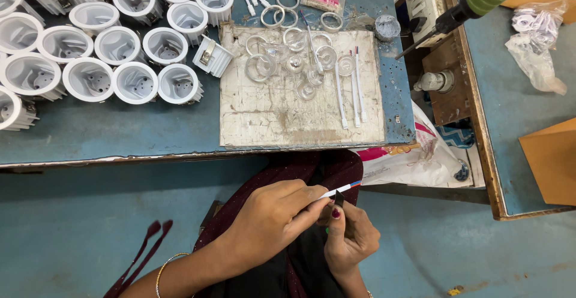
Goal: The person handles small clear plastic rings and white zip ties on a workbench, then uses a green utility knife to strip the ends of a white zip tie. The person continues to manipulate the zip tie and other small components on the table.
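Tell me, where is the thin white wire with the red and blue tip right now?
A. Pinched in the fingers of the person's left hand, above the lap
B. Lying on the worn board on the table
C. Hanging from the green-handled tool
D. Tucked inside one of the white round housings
A: the thin white wire sticks out from the pinched fingertips of the left hand, beside the right hand, well below the table edge.

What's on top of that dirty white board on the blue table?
On the white board lie clear rings and small lenses and three thin white wires. The table under the board is covered, so that part cannot be seen.
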